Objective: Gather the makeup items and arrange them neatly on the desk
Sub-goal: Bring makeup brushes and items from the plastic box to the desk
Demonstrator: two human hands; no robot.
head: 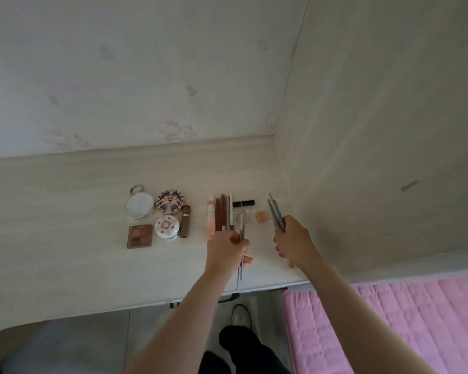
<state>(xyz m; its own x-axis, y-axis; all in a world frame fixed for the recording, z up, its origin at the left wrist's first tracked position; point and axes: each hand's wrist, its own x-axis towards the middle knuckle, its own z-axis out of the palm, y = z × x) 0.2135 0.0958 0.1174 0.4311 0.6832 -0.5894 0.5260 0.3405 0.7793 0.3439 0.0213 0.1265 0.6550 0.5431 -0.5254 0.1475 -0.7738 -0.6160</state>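
The left hand (227, 245) is closed around a thin grey makeup brush (241, 255) held roughly upright in the view, its pale tip toward twelve o'clock and its handle running out below the fist. The right hand (293, 240), just to its three o'clock, grasps a bundle of grey brush handles (275, 213) that fan out toward eleven o'clock. Both hands hover over the pale wood-grain surface (65, 238).

At twelve o'clock from the left hand lies a tidy row of slim tubes and pencils (220, 213), side by side. A black lipstick (243, 203) lies crosswise at the row's three o'clock, with two small clear pots (262, 217) below it. Well to nine o'clock sits a cluster: a round hand mirror (139, 203), a patterned round compact (170, 202), a white floral compact (167, 227), a brown eyeshadow palette (140, 236) and a brown tube (185, 221).

A pink quilted bed (389, 319) fills the five o'clock corner.
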